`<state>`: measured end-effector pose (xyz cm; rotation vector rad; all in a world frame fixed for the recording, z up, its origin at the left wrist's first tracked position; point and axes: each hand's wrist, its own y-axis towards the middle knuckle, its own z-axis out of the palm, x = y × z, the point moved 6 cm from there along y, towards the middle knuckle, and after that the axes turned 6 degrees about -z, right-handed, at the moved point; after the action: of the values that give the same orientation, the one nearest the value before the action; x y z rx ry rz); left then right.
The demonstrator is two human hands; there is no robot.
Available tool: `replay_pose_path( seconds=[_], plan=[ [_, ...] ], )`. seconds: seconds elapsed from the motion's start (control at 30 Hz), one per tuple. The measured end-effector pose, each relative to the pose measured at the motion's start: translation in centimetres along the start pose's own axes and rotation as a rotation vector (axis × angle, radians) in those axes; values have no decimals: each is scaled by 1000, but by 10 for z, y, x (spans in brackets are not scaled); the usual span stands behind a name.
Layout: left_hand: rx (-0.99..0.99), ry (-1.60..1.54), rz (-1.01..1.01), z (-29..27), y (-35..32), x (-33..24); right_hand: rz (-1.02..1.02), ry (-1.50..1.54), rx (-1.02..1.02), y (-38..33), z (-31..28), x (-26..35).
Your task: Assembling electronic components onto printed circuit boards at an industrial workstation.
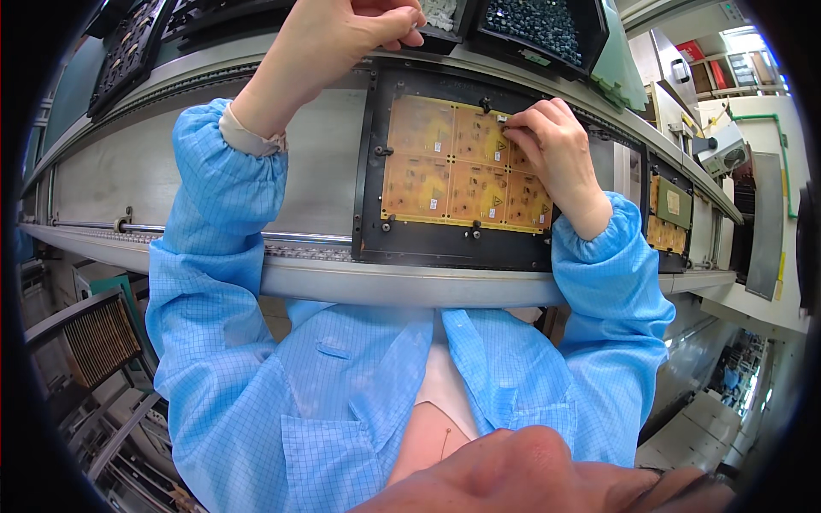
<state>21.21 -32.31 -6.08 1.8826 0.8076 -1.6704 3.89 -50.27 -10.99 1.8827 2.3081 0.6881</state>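
Right hand (pixel 552 145): right of centre in the upper half, lying on the yellow panel; its grip is pinched closed on a small light-coloured part (pixel 502 122) pressed to the panel's upper right area.
Left hand (pixel 338 38): top centre, raised above the carrier, fingers curled closed at the lip of a bin of pale parts (pixel 443 12); whether anything sits inside this grip I cannot tell.
Yellow circuit panel (pixel 453 167): centre of the frame, split into 6 sections in 2 rows of 3, flat in the carrier.
Black carrier frame (pixel 445 244): surrounds the panel and rests on the grey conveyor rails (pixel 342 282) that run across the middle of the frame.
Second carrier (pixel 669 218): right middle, farther along the same rails, holding another board.
Bin of dark parts (pixel 539 26): top, right of centre, just beside the pale bin.
Black tray (pixel 128 47): upper left, tilted.
Sleeves (pixel 214 256): light blue checked, on both forearms.
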Motion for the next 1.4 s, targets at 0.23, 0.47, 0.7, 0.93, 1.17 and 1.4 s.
replay_pose_path(
  seconds=[0.23,0.47,0.7,0.93,1.17,1.4],
  plan=[
    [171,124,-15,2,-8,43,15,-55,-180,26,-21,-35],
    [304,139,-117,40,-24,59,-126,-220,-222,91,-7,-72],
    [327,185,-110,54,-29,65,59,-272,120,116,18,-94],
    [371,349,-105,89,-23,71,178,-69,17,117,18,-99],
    [396,655,284,115,-25,63,132,174,-185,87,-19,-50],
    [351,854,409,127,-32,53,57,336,-270,25,-29,-11]
  ],
)
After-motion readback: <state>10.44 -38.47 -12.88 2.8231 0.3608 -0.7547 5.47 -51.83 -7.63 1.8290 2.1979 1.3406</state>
